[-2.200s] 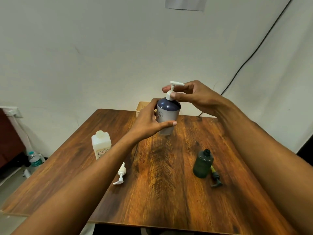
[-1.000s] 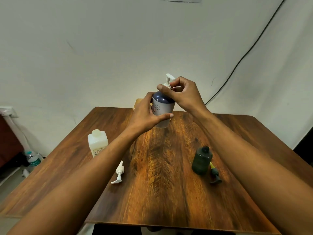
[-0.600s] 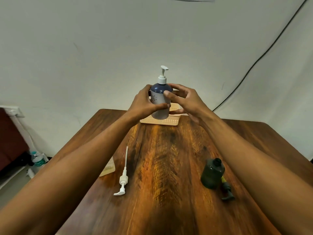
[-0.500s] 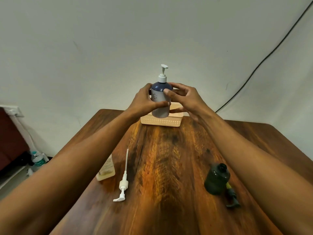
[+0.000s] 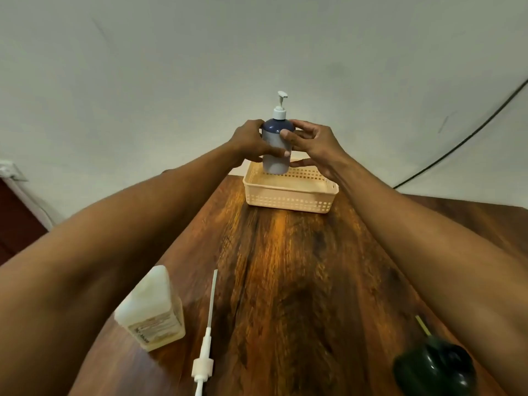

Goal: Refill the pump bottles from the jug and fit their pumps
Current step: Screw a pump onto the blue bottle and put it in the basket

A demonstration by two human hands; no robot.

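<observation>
The left hand (image 5: 251, 141) and right hand (image 5: 317, 144) are both wrapping their fingers (image 5: 281, 151) tight around the bottle (image 5: 275, 150), holding it upright over the basket (image 5: 288, 195).

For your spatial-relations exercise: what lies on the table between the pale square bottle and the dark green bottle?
In the head view, only the loose white pump lies between the pale square bottle and the dark green bottle; otherwise bare wood.
</observation>
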